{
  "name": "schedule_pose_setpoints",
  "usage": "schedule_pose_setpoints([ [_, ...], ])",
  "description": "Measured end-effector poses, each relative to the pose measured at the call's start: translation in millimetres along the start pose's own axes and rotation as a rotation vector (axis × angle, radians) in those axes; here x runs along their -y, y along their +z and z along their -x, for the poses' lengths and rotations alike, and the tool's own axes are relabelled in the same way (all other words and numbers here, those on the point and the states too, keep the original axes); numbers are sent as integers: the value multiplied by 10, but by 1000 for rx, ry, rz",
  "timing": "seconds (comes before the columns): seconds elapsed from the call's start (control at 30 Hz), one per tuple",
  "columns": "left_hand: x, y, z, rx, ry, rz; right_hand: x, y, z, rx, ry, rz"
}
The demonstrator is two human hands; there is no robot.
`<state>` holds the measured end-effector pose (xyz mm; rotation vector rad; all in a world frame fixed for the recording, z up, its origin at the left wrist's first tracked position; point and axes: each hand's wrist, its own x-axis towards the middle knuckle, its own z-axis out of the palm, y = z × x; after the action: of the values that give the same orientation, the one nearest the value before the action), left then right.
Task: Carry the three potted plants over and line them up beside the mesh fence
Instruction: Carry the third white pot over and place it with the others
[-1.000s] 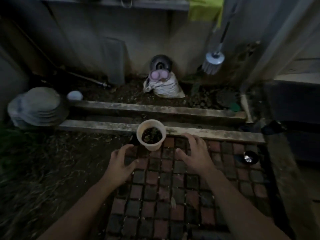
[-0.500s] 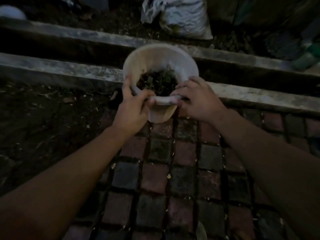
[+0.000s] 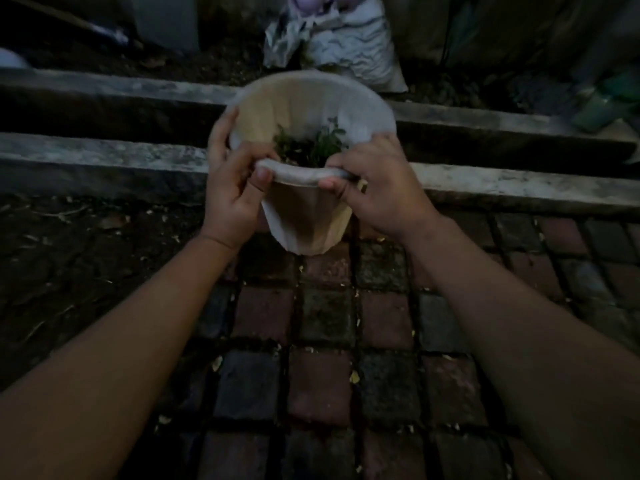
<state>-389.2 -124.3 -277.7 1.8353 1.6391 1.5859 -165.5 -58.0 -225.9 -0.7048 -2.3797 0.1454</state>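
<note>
A cream plastic pot point(image 3: 304, 216) with dark soil and a small green plant point(image 3: 311, 147) sits in the middle of the view, above the brick paving. My left hand point(image 3: 232, 188) grips its near rim on the left, thumb over the edge. On the right of that rim my right hand point(image 3: 377, 188) clamps down the same way. The pot tilts slightly toward me and its base looks raised off the bricks. No other potted plant and no mesh fence are visible.
Red and grey brick paving point(image 3: 318, 341) lies under my arms. Two concrete curbs point(image 3: 502, 181) run across behind the pot. A crumpled white sack point(image 3: 346, 46) leans at the back. Bare soil point(image 3: 86, 265) is on the left, a green object point(image 3: 602, 109) at far right.
A second ago both hands hovered open short of the pot on the bricks. They closed on its rim, and the pot now appears nearer and larger, lifted slightly.
</note>
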Motion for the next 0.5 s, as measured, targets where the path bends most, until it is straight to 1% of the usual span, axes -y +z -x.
schedule_pose_setpoints([
  [0.07,-10,-10,19,-33,-24,40,117,16,2,-22,8,12],
  [0.2,-189,6,123,-219,-184,367,425,-26,-69,56,61,62],
  [0.23,-217,35,146,-258,-210,436,472,-26,-86,49,58,79],
  [0.33,-276,163,385,-285,-276,589,630,32,-99,-20,89,111],
  [0.4,-272,209,599,-255,-312,580,748,91,-91,-70,122,133],
  [0.5,-146,214,828,-115,-331,421,935,147,-79,-144,156,120],
])
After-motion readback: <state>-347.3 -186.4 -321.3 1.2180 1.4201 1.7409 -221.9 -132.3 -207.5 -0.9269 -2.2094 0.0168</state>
